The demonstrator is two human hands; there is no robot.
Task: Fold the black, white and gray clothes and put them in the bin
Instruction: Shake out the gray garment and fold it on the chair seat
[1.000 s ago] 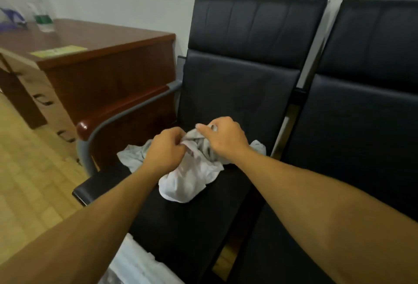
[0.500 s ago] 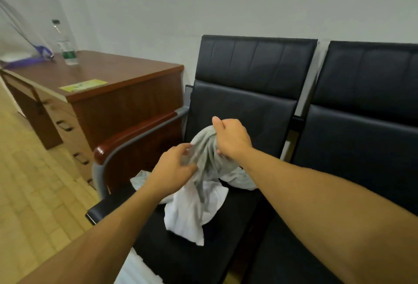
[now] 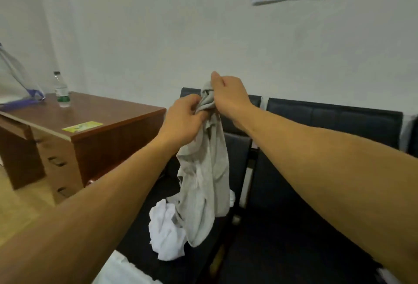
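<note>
Both hands make the grip here, up high and close together: left hand [image 3: 184, 117] pinches a bunched top edge of the gray garment [image 3: 204, 175] from its own side, fingers curled into the cloth, while right hand [image 3: 228, 97] clamps the same bunch a touch higher, just beside it. Everything hangs straight down from the grip, long axis vertical, a narrow twisted column with its lower end close over the black chair seat [image 3: 181, 268]; whether it touches I cannot tell. Neither hand is nearer; they share one knot of fabric, so the next move, as I judge it, asks them to part sideways and find two corners to open it flat.

Below the grip and slightly to the left hand's side, a crumpled white garment [image 3: 167, 231] lies on the seat, partly behind the gray one. Off to the left of the grip stands a wooden table [image 3: 108, 116] with a bottle [image 3: 61, 90]. No bin shows.
</note>
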